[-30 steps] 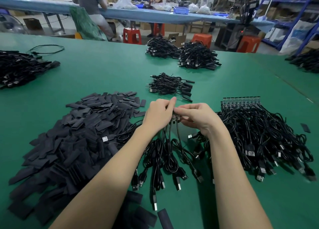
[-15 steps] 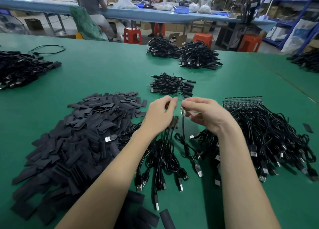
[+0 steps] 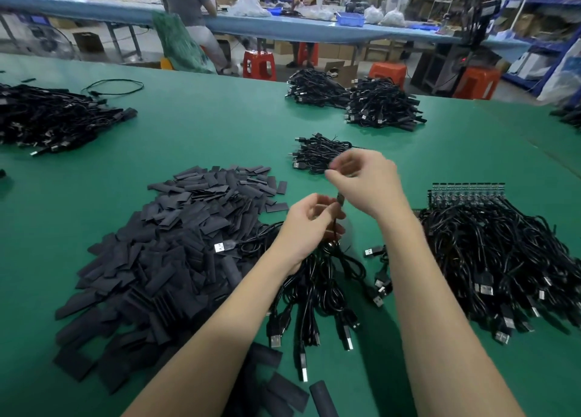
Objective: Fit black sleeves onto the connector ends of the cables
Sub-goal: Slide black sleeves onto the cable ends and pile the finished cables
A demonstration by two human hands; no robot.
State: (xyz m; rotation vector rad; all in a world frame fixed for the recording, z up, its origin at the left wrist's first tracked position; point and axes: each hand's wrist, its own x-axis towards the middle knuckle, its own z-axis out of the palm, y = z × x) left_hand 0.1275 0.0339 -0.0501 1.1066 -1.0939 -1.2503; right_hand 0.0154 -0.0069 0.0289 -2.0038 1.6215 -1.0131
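Between hands (image 3: 341, 198), cable (image 3: 337, 220) seemingly upright

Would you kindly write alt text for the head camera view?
Two bare hands work over a green table: the left hand grips a bunch of black cables, the right hand lifts one cable's connector end. A pile of black sleeves lies left.

On the green felt-topped counter (image 3: 220, 133), the heap of flat black sleeves (image 3: 169, 259) lies to the left, and the large pile of black USB cables (image 3: 503, 259) lies to the right. Between them rests a small fanned cable bunch (image 3: 314, 297), with a smaller cable bundle (image 3: 314, 155) behind it and two cable heaps (image 3: 355, 100) farther back.
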